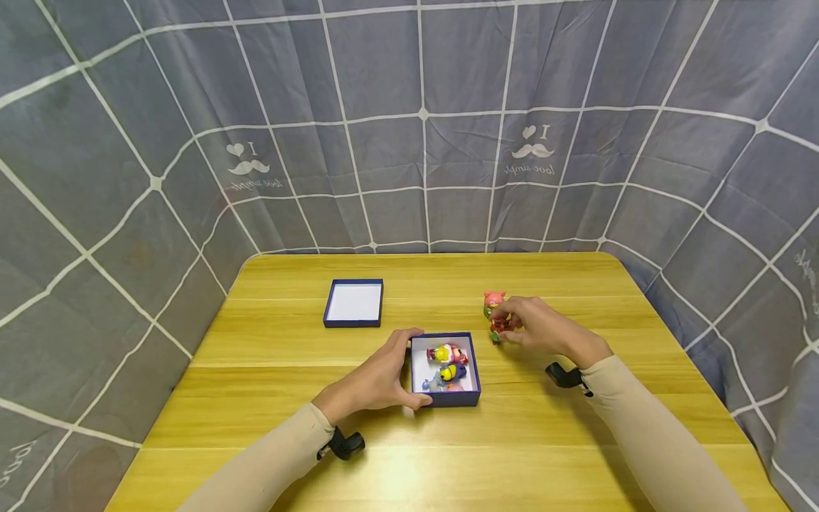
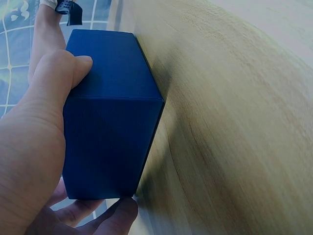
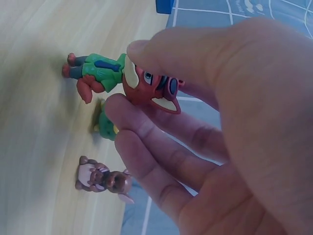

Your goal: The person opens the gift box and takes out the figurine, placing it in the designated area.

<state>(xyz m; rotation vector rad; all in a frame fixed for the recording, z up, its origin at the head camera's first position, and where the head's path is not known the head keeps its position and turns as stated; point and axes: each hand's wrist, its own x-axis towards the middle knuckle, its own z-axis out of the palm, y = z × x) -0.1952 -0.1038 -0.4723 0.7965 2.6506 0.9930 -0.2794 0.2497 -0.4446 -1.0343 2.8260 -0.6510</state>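
Close quarters on the right-hand side

Nearest to where I'd stand, the wooden table (image 1: 409, 473) runs on below both forearms; I can't see its near edge, so the margin there is anyone's guess. The left wrist's black camera (image 1: 348, 446) sits low and could nudge the box if that arm swung right.

Next comes the blue box (image 1: 454, 399). The left hand (image 1: 379, 373) grips it, thumb on the near wall, fingers round the left side. Inside lie a yellow-and-red figure (image 1: 448, 354), a yellow-and-blue figure (image 1: 453, 372) and a grey-blue figure (image 1: 435, 384). Tip the box and I'd expect them to slide together. Its raised right wall could snag anything passing low.

Farther out, the right hand (image 1: 544, 327) pinches the fox figurine (image 3: 104, 76) by its head, thumb against fingers. Whether its feet touch the wood I can't tell. A hold that high could let it swing or slip.

The pink-headed figure (image 1: 494, 299) is just beyond; one careless knuckle might topple it. From the wrist I also see a green figure (image 3: 106, 122) and a big-eared brown figure (image 3: 102, 178) close by.

Left of these, the upturned lid (image 1: 354, 303) has space around it. The far edge is near enough to mind, the right edge well off, and the grey curtain (image 1: 461, 156) hangs behind.
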